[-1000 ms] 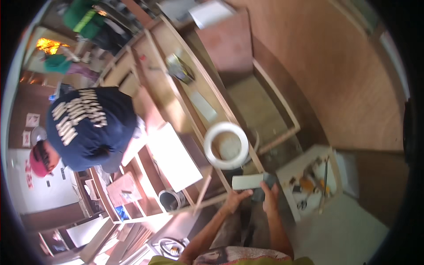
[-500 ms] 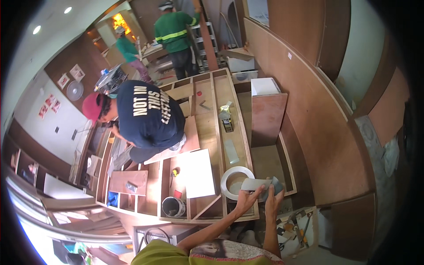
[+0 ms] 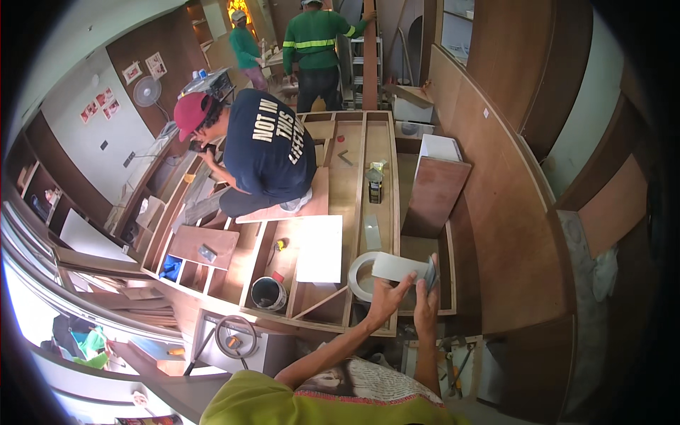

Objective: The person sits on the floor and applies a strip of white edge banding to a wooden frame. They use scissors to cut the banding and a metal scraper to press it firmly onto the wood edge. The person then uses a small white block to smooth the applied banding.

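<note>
My left hand [image 3: 389, 294] grips a short white strip [image 3: 393, 267] from below. Against its right end, my right hand [image 3: 426, 301] holds a grey flat piece [image 3: 431, 273], with fingers closed round it. Just behind them lies a wide white roll of banding [image 3: 358, 280] on a wooden framework [image 3: 347, 312], partly hidden by the strip. A white board [image 3: 319, 248] and a dark-lined bucket [image 3: 269, 293] stand to the left; a tin can [image 3: 375, 188] sits farther back on the framework.
A co-worker in a red cap [image 3: 269, 149] crouches on the framework, holding a dark object. Two people in green [image 3: 312, 57] stand at the back near a ladder. A curved wooden panel [image 3: 510, 198] borders the right. A tool box [image 3: 457, 361] is below my right arm.
The view has swung up and levelled, showing more of the back of the room. My hands, still holding both pieces, have risen and tilted the white strip slightly.
</note>
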Tool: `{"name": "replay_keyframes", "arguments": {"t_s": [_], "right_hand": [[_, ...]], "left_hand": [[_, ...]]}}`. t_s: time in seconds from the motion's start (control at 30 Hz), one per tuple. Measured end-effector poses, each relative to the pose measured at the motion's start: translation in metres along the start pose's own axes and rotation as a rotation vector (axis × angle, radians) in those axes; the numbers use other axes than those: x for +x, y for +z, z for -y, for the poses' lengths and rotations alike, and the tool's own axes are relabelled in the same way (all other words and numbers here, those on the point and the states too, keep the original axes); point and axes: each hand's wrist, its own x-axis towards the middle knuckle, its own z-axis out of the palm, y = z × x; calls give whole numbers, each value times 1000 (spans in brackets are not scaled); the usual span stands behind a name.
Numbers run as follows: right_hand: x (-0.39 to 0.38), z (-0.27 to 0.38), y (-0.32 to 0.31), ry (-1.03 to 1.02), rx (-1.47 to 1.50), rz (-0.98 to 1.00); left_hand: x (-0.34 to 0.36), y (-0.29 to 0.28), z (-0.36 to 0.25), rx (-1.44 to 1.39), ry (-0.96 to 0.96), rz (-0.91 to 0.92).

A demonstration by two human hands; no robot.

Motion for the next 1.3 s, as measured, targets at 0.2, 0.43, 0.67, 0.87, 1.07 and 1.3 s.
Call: {"name": "replay_keyframes", "arguments": {"t_s": [0.2, 0.43, 0.67, 0.87, 1.07, 1.3], "right_hand": [[8, 5, 33, -165, -79, 25], [10, 31, 91, -230, -109, 78], [32, 53, 143, -308, -72, 247], [48, 59, 158, -315, -59, 255], [43, 58, 167, -334, -141, 171], [53, 65, 158, -292, -122, 197]], "left_hand": [[-8, -9, -22, -31, 106, -75], [13, -51, -61, -72, 139, -129], [27, -99, -97, 76, 289, -245], [30, -105, -97, -37, 356, -267], [52, -111, -111, -73, 293, -192], [66, -103, -113, -80, 246, -181]]}}
